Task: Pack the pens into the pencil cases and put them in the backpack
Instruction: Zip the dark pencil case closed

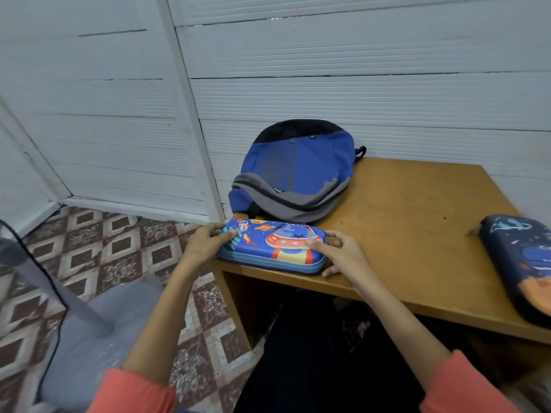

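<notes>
Blue case [269,244] lies, apparently gripped, between left hand [205,243] and right hand [343,255].

On the table [417,234] before you, a case [268,242] lies at your 12 o'clock, along the near edge by the left corner. Your left hand [202,242] holds its 9 o'clock end and your right hand [343,251] its 3 o'clock end. Just behind the case sits the backpack [298,174], reaching back to the wall [357,84]. A second case [524,263] lies at your 2 o'clock, well apart from the first. A chair [89,323] stands at your 8 o'clock, left of the table.
</notes>
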A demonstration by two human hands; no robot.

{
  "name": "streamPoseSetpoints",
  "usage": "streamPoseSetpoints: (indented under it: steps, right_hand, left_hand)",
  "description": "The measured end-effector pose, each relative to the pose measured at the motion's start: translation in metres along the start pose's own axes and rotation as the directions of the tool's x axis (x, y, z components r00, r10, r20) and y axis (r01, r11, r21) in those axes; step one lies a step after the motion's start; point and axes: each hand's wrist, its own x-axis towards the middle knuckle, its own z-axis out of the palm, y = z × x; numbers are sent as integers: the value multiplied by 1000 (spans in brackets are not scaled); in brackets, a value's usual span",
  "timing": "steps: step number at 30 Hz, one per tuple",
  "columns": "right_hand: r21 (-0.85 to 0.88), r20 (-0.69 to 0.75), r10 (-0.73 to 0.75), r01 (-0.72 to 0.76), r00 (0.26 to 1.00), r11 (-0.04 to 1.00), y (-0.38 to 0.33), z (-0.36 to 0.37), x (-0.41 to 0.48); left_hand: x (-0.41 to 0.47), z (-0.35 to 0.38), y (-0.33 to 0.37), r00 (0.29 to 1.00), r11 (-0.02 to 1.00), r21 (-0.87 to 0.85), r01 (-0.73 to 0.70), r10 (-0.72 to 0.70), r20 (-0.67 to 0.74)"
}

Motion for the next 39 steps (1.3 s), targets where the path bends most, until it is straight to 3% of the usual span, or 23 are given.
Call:
streamPoseSetpoints:
  steps: [7,19,25,30,34,37,39]
  right_hand:
    - [49,-52,33,-30,998,998,8,-58,-8]
    - [1,-237,141,-144,961,990,5,-162,-27]
    - [-114,-386,-60,17,921,993,17,-182,-34]
    - [27,-454,-52,72,890,997,31,-169,-52]
    - [172,-611,9,122,791,977,41,-151,-69]
    - [211,-659,25,153,752,965,45,-135,-76]
    - [252,-635,52,143,771,957,46,-130,-75]
  left_hand:
    - [-13,42,29,995,996,52,-67,63,73]
    - [-35,121,76,956,993,-73,-91,107,275]
    - [-46,156,85,935,982,-187,5,61,350]
    - [-36,154,91,903,993,-119,8,44,427]
    - [-22,164,103,921,989,-82,-126,147,361]
    - [-18,171,123,867,986,-37,-160,159,472]
    - [-17,177,135,822,988,-5,-155,131,555]
